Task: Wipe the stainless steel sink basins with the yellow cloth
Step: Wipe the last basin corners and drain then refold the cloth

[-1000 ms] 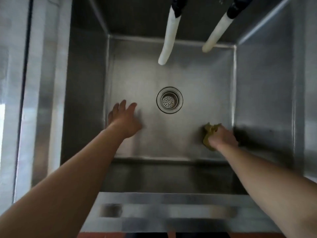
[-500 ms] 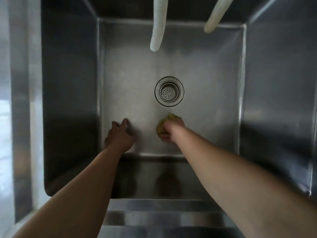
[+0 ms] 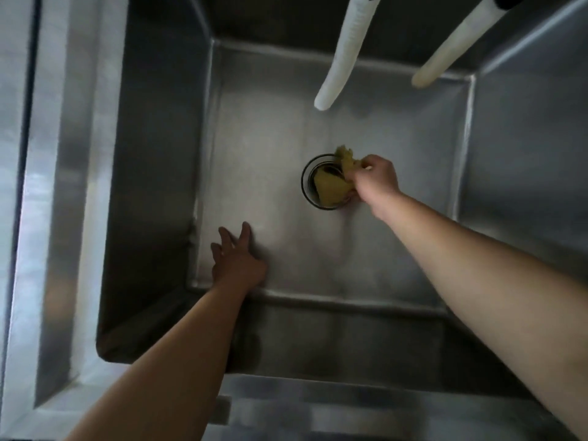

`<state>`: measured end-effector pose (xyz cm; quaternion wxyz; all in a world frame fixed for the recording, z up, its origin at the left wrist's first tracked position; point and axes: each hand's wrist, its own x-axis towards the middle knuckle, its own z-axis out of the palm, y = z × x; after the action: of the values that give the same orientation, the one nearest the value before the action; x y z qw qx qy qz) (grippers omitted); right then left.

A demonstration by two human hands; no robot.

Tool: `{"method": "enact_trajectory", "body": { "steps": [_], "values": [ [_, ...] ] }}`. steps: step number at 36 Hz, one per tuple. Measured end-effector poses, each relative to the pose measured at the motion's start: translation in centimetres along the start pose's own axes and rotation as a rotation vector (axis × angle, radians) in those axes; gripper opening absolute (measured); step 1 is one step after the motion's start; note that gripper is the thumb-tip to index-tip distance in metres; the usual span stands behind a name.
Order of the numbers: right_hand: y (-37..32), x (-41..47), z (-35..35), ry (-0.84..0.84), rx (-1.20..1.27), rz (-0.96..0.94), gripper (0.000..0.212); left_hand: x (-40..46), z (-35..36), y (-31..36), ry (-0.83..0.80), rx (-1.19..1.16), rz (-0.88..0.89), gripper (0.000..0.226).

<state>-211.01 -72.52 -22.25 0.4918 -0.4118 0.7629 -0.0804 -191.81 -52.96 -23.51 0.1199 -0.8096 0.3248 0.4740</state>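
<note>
I look straight down into a deep stainless steel sink basin point(image 3: 397, 249). My right hand point(image 3: 377, 178) grips the bunched yellow cloth point(image 3: 332, 186) and holds it over the round drain point(image 3: 307, 183) in the middle of the basin floor. The cloth covers most of the drain. My left hand point(image 3: 237, 259) lies flat on the basin floor near the front left corner, fingers straight and spread, palm down.
Two white faucet hoses point(image 3: 345, 55) point(image 3: 451, 46) hang down over the back of the basin. Steel walls rise on every side; the left rim point(image 3: 54, 218) and the front rim point(image 3: 350, 405) frame the basin.
My right hand has carried the cloth from the basin floor in front of the drain back onto the drain itself. My left hand stays on the floor near the front left corner.
</note>
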Motion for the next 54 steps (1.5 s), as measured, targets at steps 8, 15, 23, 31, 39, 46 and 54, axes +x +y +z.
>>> {"method": "enact_trajectory", "body": {
  "steps": [8, 15, 23, 31, 39, 46, 54],
  "values": [
    [0.6, 4.2, -7.4, 0.314, -0.529, -0.298, 0.019, -0.3, -0.1, 0.7, 0.005, 0.02, -0.01, 0.085],
    [1.8, 4.4, -2.8, 0.164, -0.577, -0.218, 0.034, 0.0, 0.3, 0.8, 0.021, -0.002, -0.019, 0.086],
    [2.0, 0.7, 2.8, 0.038, -0.691, -0.34, 0.044, -0.3, 0.6, 1.2, -0.015, -0.042, -0.039, 0.096],
    [2.3, 0.3, 4.1, -0.202, -0.472, -0.203, 0.049, -0.2, 0.6, 1.1, -0.008, -0.024, -0.036, 0.094],
    [3.4, -4.3, -0.5, -0.116, -0.049, -0.118, 0.026, -1.4, -1.9, 1.6, 0.061, -0.05, -0.005, 0.066],
    [2.5, -11.3, -7.2, -0.075, 0.028, -0.26, 0.039, -7.1, -6.5, 4.2, 0.088, -0.378, 0.125, 0.06],
    [-1.6, -20.7, -14.7, -0.348, -0.022, -0.46, 0.027, -20.1, -11.3, 8.9, 0.197, -0.177, 0.882, 0.087]
  ]
}}
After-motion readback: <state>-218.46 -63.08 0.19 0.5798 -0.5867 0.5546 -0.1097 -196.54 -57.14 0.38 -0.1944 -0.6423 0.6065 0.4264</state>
